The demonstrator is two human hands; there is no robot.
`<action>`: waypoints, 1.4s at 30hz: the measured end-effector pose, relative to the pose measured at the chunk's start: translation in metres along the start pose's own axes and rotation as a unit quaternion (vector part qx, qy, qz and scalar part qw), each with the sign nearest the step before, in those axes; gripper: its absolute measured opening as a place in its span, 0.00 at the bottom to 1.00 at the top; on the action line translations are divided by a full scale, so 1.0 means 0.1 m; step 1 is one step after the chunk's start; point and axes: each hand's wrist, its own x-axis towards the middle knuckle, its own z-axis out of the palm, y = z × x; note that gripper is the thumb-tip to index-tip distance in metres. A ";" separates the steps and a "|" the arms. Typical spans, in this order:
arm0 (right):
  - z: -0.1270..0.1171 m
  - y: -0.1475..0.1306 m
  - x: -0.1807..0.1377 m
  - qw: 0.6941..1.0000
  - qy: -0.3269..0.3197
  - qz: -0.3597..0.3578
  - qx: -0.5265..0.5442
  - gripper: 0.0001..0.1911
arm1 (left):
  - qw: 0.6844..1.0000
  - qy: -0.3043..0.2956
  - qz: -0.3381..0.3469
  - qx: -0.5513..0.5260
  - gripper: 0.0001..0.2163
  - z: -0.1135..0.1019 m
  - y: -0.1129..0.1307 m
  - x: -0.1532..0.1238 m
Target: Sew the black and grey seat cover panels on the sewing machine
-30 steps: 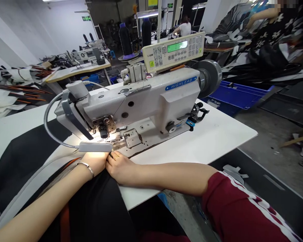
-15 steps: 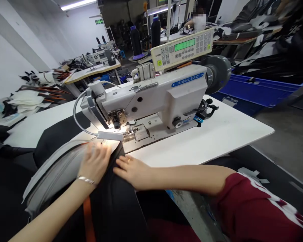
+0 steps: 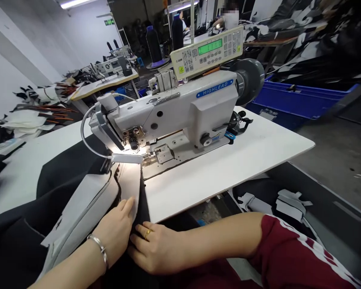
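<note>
An industrial sewing machine (image 3: 174, 108) stands on a white table, its lamp lighting the needle area. A large fabric piece, black (image 3: 142, 200) on one face and backed in light grey (image 3: 129, 180), runs from under the machine head down over the table's near edge. My left hand (image 3: 117, 228) is closed on the light grey layer, fingertips near its right edge. Just right of it and lower, my right hand (image 3: 156, 245), with a ring on one finger, has its fingers curled over the black fabric's edge. The thumbs are largely hidden.
Black fabric spreads over the white tabletop (image 3: 198, 180) at left. A control panel (image 3: 207, 52) sits atop the machine, with thread cones (image 3: 153, 46) behind. A blue bin (image 3: 303, 100) stands at right. Grey scraps (image 3: 291, 204) lie below the table's edge. A person works in the background.
Both hands have come down toward me, away from the needle area, drawing the fabric with them. More of the light grey layer shows below the lamp. The camera view has shifted slightly.
</note>
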 end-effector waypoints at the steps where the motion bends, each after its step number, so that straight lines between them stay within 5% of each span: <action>1: -0.02 -0.03 0.00 1.000 0.004 0.001 0.006 0.10 | 1.000 0.008 0.023 -0.008 0.10 0.02 -0.03 0.03; 12: -0.17 -0.01 0.05 0.999 -0.036 0.030 0.006 0.11 | 0.983 0.056 -0.033 -0.169 0.14 0.07 -0.14 0.15; 26: -0.15 0.29 0.07 0.994 -0.103 0.025 -0.027 0.10 | 0.979 0.096 -0.063 -0.169 0.16 0.05 -0.31 0.44; 42: -0.01 0.68 0.26 0.995 -0.103 -0.006 -0.013 0.10 | 0.984 0.106 -0.056 -0.133 0.16 -0.12 -0.48 0.67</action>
